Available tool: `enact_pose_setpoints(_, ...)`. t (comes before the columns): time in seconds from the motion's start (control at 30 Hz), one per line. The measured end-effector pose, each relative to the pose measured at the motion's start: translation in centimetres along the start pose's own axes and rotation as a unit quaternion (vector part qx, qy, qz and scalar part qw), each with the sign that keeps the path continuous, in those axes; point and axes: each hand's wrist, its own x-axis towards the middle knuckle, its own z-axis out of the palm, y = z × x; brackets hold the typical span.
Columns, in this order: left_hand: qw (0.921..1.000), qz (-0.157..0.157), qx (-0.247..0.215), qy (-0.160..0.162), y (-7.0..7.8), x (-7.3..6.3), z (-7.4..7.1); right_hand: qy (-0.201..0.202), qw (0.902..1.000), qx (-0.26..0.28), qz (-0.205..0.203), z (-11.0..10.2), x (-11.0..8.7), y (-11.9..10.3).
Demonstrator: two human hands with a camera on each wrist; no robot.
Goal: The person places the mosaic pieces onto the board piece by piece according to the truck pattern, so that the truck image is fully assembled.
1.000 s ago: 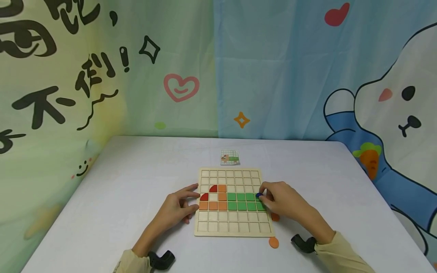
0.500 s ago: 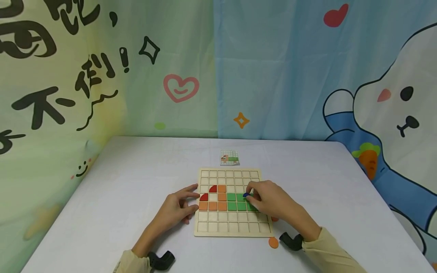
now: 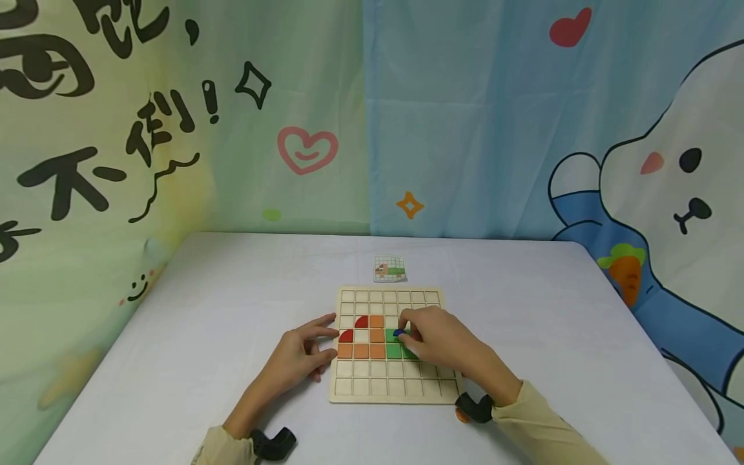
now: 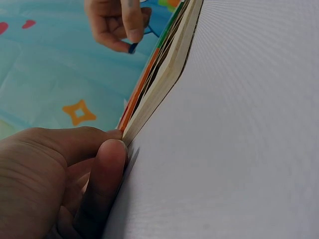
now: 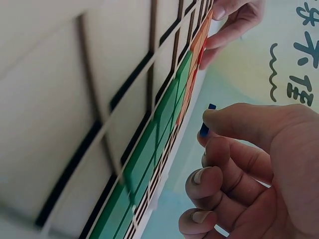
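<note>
A pale wooden grid board [image 3: 395,387] lies on the table. Orange tiles [image 3: 361,351], two red quarter-round tiles [image 3: 346,336] and green tiles [image 3: 393,351] fill some of its squares. Between thumb and index finger, my right hand [image 3: 438,336] pinches a small dark blue tile [image 5: 207,124] above the green ones. Its other fingers are loosely bent, and the hand hides part of the green rows. At the board's left edge rests my left hand [image 3: 302,352], thumb and fingertips touching the side; the left wrist view shows the thumb against the edge [image 4: 149,109].
A small picture card [image 3: 389,269] with a coloured grid design lies behind the board. An orange round piece [image 3: 462,416] shows partly beneath the right wrist's black camera mount [image 3: 475,408]. A printed curtain [image 3: 465,129] hangs behind the white table [image 3: 261,278].
My right hand has moved left across the board with the blue tile, from its right edge to over the left part of the green tiles. The left hand stays in place.
</note>
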Motion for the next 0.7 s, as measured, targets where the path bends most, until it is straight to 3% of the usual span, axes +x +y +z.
enact_pose_setpoints(0.7,0.9999,0.000,-0.011,-0.007,0.0,0.0,-0.1,-0.025,0.9996,0.004,-0.011,2.0,3.2,-3.2)
